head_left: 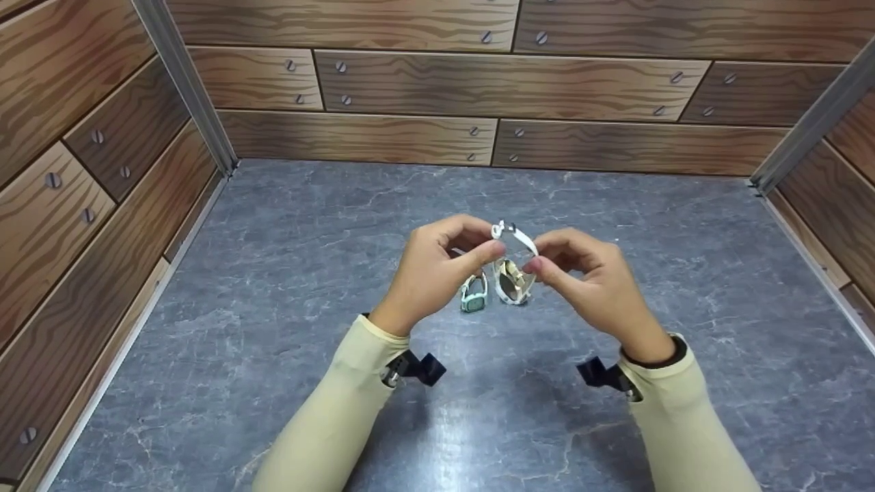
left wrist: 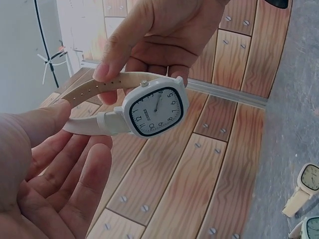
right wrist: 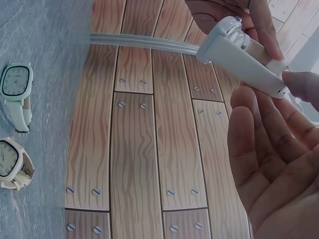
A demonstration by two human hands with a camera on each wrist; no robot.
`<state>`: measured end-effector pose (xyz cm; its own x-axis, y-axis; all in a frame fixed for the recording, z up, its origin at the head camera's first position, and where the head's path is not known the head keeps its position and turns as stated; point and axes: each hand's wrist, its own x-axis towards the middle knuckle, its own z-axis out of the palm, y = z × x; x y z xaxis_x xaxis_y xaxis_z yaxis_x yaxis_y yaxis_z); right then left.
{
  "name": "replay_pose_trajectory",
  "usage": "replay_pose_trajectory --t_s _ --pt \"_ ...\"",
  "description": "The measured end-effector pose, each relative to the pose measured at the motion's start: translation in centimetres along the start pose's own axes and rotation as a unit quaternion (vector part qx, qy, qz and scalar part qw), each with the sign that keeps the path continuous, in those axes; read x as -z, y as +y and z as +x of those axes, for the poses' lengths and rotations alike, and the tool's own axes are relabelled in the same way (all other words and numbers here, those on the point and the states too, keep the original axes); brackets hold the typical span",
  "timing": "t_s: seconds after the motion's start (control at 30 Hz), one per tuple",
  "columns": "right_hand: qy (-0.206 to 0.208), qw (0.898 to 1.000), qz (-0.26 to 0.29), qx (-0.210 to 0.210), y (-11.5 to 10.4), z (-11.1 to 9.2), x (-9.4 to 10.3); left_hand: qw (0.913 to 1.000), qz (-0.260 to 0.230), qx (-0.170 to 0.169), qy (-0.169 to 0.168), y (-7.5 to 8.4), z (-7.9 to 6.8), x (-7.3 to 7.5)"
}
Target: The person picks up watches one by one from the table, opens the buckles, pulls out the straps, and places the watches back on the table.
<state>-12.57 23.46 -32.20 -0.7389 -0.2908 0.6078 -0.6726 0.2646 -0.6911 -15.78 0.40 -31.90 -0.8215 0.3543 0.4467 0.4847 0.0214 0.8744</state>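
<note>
A white wristwatch (left wrist: pixel 157 109) with a squarish case is held up off the table by both hands. The thumb and fingers of my left hand (head_left: pixel 441 266) pinch its strap at the buckle side. Opposite, my right hand (head_left: pixel 588 280) pinches the strap by its holed part, with the tan inner side showing in the left wrist view. The strap (head_left: pixel 525 240) bends into a loop, and the dial faces the left wrist camera. In the right wrist view, the outside of the white strap (right wrist: pixel 244 64) shows between the hands.
On the grey marbled table (head_left: pixel 328 219) lie a mint-green watch (head_left: pixel 473 301) and a cream watch (right wrist: pixel 11 159), side by side below the hands. Wood-patterned panels (head_left: pixel 410 82) wall in the back and both sides, with metal posts (head_left: pixel 198 89) at the corners.
</note>
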Motion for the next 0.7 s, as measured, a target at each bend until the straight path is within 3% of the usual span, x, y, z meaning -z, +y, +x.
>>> replay_pose_trajectory --t_s 0.43,0.7 --pt "0.04 0.998 -0.017 -0.051 0.4 0.2 -0.1 0.9989 0.047 0.002 0.002 -0.4 0.3 1.2" --pt "0.064 0.994 -0.023 -0.08 0.8 0.3 -0.8 0.9928 0.105 -0.003 -0.058 -1.0 0.4 2.2"
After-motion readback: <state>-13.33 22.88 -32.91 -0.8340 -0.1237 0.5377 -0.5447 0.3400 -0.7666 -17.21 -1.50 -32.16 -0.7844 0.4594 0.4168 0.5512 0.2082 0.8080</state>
